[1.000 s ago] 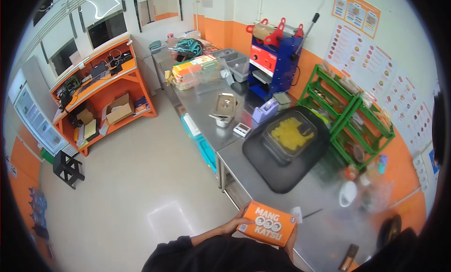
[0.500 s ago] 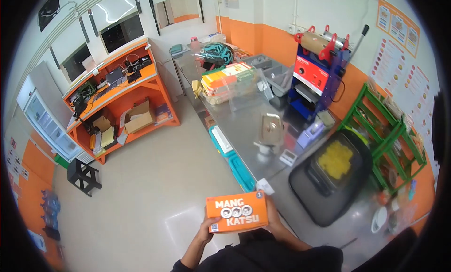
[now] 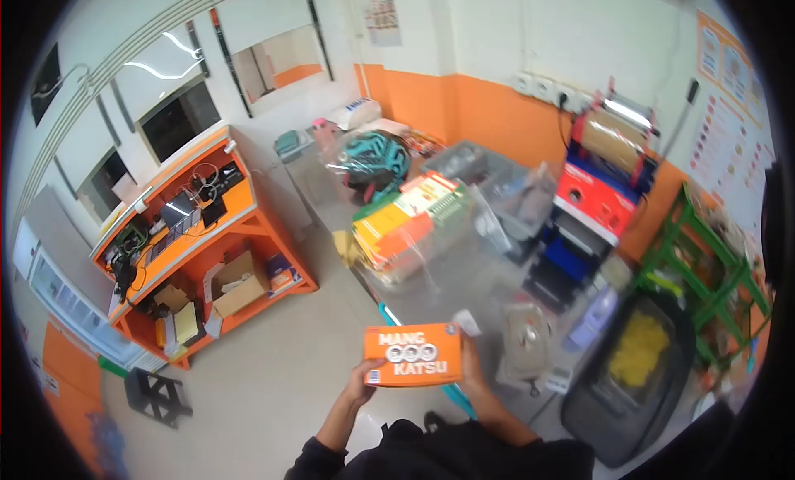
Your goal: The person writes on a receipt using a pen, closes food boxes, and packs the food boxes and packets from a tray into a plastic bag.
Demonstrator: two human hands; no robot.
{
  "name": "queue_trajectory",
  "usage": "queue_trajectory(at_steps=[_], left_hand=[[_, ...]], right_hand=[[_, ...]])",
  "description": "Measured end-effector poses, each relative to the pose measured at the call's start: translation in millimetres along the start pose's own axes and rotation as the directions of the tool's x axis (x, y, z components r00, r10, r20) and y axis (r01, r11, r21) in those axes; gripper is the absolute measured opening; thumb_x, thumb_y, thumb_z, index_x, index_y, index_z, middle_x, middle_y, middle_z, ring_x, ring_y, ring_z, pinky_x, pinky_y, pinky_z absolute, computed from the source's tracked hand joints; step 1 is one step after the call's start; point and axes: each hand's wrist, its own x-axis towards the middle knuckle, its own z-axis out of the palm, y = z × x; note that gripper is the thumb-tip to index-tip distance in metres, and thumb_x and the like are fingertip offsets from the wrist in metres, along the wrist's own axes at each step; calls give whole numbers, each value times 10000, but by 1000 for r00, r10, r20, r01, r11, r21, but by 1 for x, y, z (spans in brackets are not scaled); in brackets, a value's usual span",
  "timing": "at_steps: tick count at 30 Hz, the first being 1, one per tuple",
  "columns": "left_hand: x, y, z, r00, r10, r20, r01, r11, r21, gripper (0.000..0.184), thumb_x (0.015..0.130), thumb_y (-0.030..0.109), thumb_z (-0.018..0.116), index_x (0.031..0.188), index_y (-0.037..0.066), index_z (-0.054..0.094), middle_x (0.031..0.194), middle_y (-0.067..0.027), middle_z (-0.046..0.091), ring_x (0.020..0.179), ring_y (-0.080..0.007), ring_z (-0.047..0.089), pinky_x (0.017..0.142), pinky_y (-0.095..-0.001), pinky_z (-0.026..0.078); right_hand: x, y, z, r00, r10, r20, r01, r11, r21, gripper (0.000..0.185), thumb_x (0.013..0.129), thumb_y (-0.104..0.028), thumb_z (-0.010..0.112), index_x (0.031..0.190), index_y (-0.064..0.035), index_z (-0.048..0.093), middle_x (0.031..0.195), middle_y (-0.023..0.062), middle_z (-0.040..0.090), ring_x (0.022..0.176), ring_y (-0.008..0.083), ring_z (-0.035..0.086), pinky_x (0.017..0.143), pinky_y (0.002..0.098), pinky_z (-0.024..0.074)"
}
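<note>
An orange box (image 3: 412,355) with white lettering "MANG KATSU" is held in front of my body, its printed face toward the camera. My left hand (image 3: 361,382) grips its left end, with the thumb on the front. At the right end my right hand (image 3: 472,368) is wrapped round the side, its fingers mostly hidden. A small white paper (image 3: 466,321) shows just above the box's right corner. Beyond the box lies the steel table (image 3: 447,302), with a metal container with a lid (image 3: 527,339) to the right.
On the table are stacked colourful packs (image 3: 410,223), grey bins (image 3: 505,190), a red and blue machine (image 3: 592,202) and a black tray (image 3: 580,410) with yellow food (image 3: 639,349). Green racks (image 3: 704,256) stand right. An orange shelf desk (image 3: 273,248) and black stool (image 3: 157,397) are left.
The view has turned and moved nearer the table's far end, bringing packs and machine closer. The box has been raised and levelled from its earlier tilt, still between both hands.
</note>
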Motion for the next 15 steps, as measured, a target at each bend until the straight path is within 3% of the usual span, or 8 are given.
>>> queue_trajectory(at_steps=[2, 4, 7, 9, 11, 13, 14, 15], left_hand=[[38, 15, 8, 999, -48, -10, 48, 997, 57, 543, 818, 261, 613, 1252, -38, 484, 1186, -142, 592, 1115, -255, 565, 992, -411, 413], [70, 31, 18, 992, -127, 16, 125, 987, 97, 632, 795, 272, 651, 1323, 14, 417, 1227, -115, 557, 1140, -248, 542, 996, -425, 405], [121, 28, 8, 982, -175, 76, 168, 982, 81, 769, 770, 317, 676, 1399, 78, 302, 1283, -93, 500, 1172, -244, 513, 985, -440, 402], [143, 36, 14, 984, -115, 133, 93, 983, 157, 949, 754, 336, 697, 1456, 46, 128, 1356, -134, 401, 1256, -263, 428, 972, -410, 434], [168, 27, 8, 966, -181, 185, 146, 972, 187, 952, 748, 328, 702, 1455, 42, 133, 1364, -144, 378, 1271, -256, 404, 987, -400, 420], [191, 8, 1, 974, -160, 160, 138, 980, 145, 946, 747, 316, 710, 1449, 37, 141, 1358, -147, 381, 1261, -257, 412, 996, -378, 408], [195, 1, 4, 978, -81, 193, 56, 990, 133, 924, 759, 294, 711, 1440, 28, 145, 1358, -153, 383, 1253, -253, 419, 1011, -368, 390], [190, 4, 10, 972, -80, 221, 49, 989, 141, 916, 770, 287, 708, 1438, 25, 139, 1350, -152, 392, 1245, -249, 426, 1015, -359, 384]], right_hand=[[16, -19, 19, 993, -4, -116, 19, 992, 125, 318, 947, -359, 512, 1037, -65, 593, 915, 24, 621, 881, 154, 618, 846, 303, 485], [31, -34, 18, 993, -11, -121, 23, 995, 97, 310, 958, -289, 485, 1095, -31, 589, 1026, 59, 627, 936, 160, 614, 845, 318, 491], [43, -57, 7, 978, -106, -179, 74, 981, -178, 329, 934, -150, 472, 1198, 22, 566, 1209, 93, 589, 1085, 186, 574, 931, 315, 446], [46, -94, 24, 948, -294, -118, 203, 850, -485, 286, 900, -81, 501, 1156, 1, 598, 1162, 93, 612, 1062, 174, 575, 908, 302, 444], [36, -129, 28, 877, -473, -90, 253, 611, -750, 269, 865, -12, 530, 1115, -20, 630, 1116, 94, 634, 1038, 162, 577, 885, 288, 441], [54, -164, 16, 852, -502, -149, 190, 563, -805, 234, 832, 40, 537, 1014, -29, 665, 951, 80, 668, 861, 136, 602, 739, 271, 460], [76, -172, 6, 729, -684, -9, 387, 423, -819, 218, 802, 51, 534, 948, -30, 674, 829, 51, 659, 676, 105, 554, 609, 262, 434], [92, -180, -4, 694, -720, 25, 386, 342, -857, 231, 773, 57, 545, 945, -34, 671, 835, 47, 657, 670, 94, 536, 607, 246, 426]])
